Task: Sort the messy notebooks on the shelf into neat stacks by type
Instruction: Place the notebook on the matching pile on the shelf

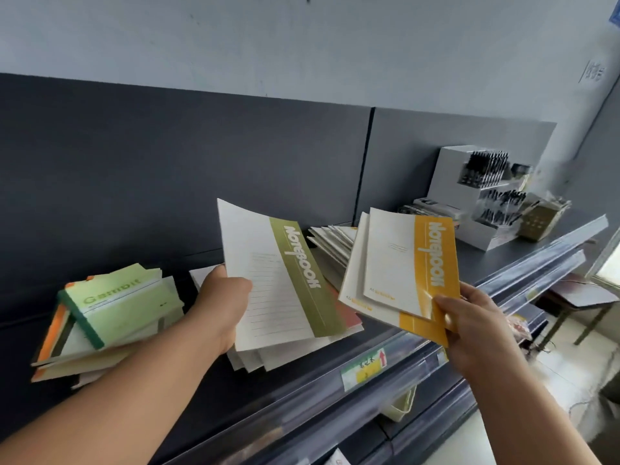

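Observation:
My left hand (224, 303) grips a white notebook with an olive-green stripe (278, 273) by its left edge, lifted above a loose pile of white notebooks (268, 357) on the dark shelf (208, 387). My right hand (469, 320) pinches two white notebooks with yellow stripes (402, 263) at their lower right corner, held fanned in the air over the shelf's front. A messy heap of green and orange "Gambit" notebooks (114, 313) lies at the left. More white notebooks (332, 239) lie fanned behind, partly hidden by the ones I hold.
A white display stand with black pens (483, 193) and a small gold box (540, 219) stand at the shelf's right end. A clear price rail with a green-yellow label (365, 367) runs along the front edge. Lower shelves and a small table (583, 297) sit below right.

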Action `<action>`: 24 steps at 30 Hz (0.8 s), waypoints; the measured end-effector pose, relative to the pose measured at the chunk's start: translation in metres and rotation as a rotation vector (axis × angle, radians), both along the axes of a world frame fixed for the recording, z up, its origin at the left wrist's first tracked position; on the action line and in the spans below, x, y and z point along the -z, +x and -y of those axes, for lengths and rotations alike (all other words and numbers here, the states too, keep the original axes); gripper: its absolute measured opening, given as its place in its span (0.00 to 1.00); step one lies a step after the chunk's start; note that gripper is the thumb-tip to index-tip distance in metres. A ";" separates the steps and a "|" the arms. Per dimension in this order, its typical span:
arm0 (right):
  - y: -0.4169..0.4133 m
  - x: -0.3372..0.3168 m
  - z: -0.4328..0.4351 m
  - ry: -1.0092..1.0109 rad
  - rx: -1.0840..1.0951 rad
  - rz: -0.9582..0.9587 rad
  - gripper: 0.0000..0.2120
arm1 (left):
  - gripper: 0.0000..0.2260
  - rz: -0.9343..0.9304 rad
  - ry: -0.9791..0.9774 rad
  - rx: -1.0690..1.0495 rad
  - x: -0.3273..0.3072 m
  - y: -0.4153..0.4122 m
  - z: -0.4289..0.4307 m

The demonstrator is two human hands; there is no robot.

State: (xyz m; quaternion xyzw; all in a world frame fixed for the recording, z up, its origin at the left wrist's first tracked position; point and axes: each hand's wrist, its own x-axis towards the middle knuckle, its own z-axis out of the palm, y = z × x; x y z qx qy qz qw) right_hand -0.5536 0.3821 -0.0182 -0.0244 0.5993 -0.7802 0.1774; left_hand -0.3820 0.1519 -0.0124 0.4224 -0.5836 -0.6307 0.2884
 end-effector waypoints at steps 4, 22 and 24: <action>-0.054 -0.002 0.013 0.020 -0.097 -0.035 0.15 | 0.11 0.104 -0.061 -0.091 0.007 -0.027 0.002; -0.241 0.009 0.055 0.192 -0.410 -0.125 0.14 | 0.29 0.863 -0.994 0.061 0.014 -0.159 -0.065; -0.249 0.014 0.065 0.231 -0.448 -0.152 0.15 | 0.29 0.892 -1.008 0.075 0.016 -0.166 -0.067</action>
